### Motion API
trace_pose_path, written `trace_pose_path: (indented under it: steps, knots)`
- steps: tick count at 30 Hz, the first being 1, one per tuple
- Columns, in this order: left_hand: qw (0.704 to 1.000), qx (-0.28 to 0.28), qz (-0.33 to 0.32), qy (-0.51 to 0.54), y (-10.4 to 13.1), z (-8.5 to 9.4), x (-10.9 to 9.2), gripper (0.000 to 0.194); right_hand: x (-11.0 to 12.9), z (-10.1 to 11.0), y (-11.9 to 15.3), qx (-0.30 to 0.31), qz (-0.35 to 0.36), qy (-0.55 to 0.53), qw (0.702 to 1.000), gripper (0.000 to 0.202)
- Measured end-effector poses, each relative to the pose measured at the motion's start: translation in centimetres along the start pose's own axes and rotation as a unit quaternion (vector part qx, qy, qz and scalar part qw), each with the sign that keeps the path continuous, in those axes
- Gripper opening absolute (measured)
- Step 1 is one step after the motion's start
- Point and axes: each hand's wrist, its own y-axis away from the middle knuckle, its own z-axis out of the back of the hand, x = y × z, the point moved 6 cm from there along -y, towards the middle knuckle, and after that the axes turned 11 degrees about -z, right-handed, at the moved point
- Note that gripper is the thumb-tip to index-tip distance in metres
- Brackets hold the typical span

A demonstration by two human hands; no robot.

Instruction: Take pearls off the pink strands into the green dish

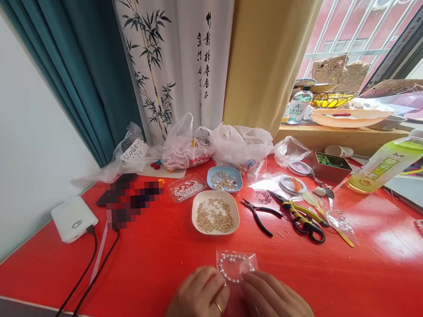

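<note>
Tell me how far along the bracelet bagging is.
Done: the pearl bracelet is strung and sits inside the clear bag. In hand: left hand and right hand press the bag's near edge. Left: gold beads remain loose in the white dish.

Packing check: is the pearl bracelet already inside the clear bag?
Yes, the pearl bracelet lies inside the clear bag that both hands hold on the red table.

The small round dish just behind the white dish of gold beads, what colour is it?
Light blue; the small round dish shows best in the head view.
</note>
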Motion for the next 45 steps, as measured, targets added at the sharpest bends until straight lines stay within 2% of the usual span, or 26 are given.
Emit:
trace_pose_path:
  steps: [6,11,17,20,23,29,34,40,45]
  knots:
    - [0.995,0.038,0.029,0.089,0.5,0.2,0.9,0.014,-1.3,-0.1,0.7,0.094,-0.064,-0.079,0.99,0.016]
    - [0.981,0.078,0.093,0.151,1.1,0.0,1.5,0.018,-1.7,0.3,0.7,0.115,-0.089,-0.1,0.984,0.011]
    - [0.973,0.06,0.128,0.183,1.5,0.0,1.5,0.019,-2.0,0.5,0.8,0.135,-0.105,-0.117,0.978,0.011]
    - [0.97,0.045,0.144,0.189,1.6,-0.1,1.6,0.018,-2.4,0.3,1.2,0.12,-0.114,-0.132,0.977,0.014]
    - [0.958,0.059,0.18,0.213,1.6,-0.5,1.8,0.013,-3.0,-0.2,1.6,0.106,-0.136,-0.138,0.975,0.016]
    - [0.948,0.071,0.245,0.192,1.7,-0.7,2.0,0.011,-3.5,-0.5,1.9,0.118,-0.185,-0.15,0.964,0.017]
    - [0.952,0.081,0.26,0.142,1.8,-1.0,1.9,0.013,-4.1,-0.1,2.1,0.083,-0.243,-0.099,0.961,0.023]
    - [0.953,0.069,0.259,0.138,1.7,-1.0,1.7,0.012,-3.7,0.2,2.1,0.08,-0.252,-0.106,0.958,0.018]
    - [0.942,0.049,0.294,0.157,1.9,-0.9,1.7,0.014,-3.6,0.0,2.1,0.089,-0.261,-0.118,0.954,0.019]
